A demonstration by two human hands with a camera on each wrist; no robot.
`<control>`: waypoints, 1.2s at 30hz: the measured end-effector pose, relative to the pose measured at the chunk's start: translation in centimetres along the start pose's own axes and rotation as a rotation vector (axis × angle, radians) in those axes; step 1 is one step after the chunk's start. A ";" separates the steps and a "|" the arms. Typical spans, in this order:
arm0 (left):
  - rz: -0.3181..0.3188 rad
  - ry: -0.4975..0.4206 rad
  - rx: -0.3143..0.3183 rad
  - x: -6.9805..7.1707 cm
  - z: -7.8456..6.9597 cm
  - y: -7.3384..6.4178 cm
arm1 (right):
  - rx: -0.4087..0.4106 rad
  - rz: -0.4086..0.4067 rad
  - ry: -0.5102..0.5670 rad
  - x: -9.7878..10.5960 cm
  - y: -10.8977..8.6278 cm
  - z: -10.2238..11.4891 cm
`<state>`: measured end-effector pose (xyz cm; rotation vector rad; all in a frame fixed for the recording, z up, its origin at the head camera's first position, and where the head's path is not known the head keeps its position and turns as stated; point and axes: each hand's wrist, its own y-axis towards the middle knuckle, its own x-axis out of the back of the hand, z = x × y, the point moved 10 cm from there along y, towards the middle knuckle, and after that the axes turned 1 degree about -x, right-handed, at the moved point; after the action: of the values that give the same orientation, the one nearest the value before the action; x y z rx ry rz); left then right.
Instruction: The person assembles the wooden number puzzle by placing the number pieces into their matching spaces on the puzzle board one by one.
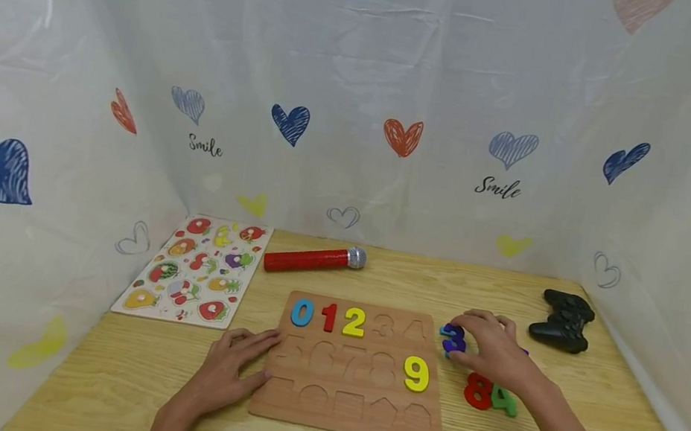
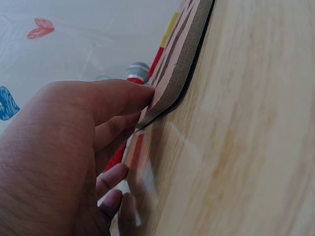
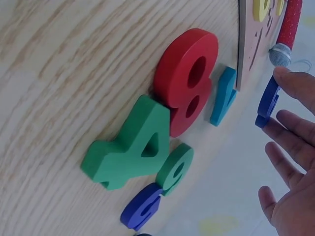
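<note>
My right hand (image 1: 490,348) pinches a dark blue number 3 (image 1: 455,344) between thumb and fingers, just off the right edge of the wooden number board (image 1: 323,400). In the right wrist view the held 3 (image 3: 268,103) appears edge-on, raised off the table. My left hand (image 1: 226,370) touches the board's left edge with thumb and fingertips, its fingers extended. Set in the board are a blue 0 (image 1: 302,313), a red 1 (image 1: 328,317), a yellow 2 (image 1: 354,322) and a yellow 9 (image 1: 416,374); the other visible recesses hold no pieces.
Near my right hand lie a red 8 (image 3: 187,81), a green 4 (image 3: 130,147), a light blue number (image 3: 224,96), a smaller-looking green number (image 3: 175,169) and a purple-blue one (image 3: 141,206). A fruit board (image 1: 190,270), red microphone (image 1: 311,260) and black game controller (image 1: 562,321) lie farther back.
</note>
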<state>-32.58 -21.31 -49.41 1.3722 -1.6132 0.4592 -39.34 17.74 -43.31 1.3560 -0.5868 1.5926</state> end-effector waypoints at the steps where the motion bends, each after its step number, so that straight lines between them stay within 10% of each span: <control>1: 0.001 0.003 0.001 0.0 0.0 0.0 | -0.002 0.003 -0.005 0.0 0.1 0.1; 36: 0.010 0.003 -0.009 0.1 -0.1 0.1 | 0.109 0.004 -0.010 -0.8 2.5 4.5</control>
<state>-32.60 -21.27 -49.25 1.3567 -1.6189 0.4587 -39.28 12.64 -42.27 1.4446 -0.5157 1.6421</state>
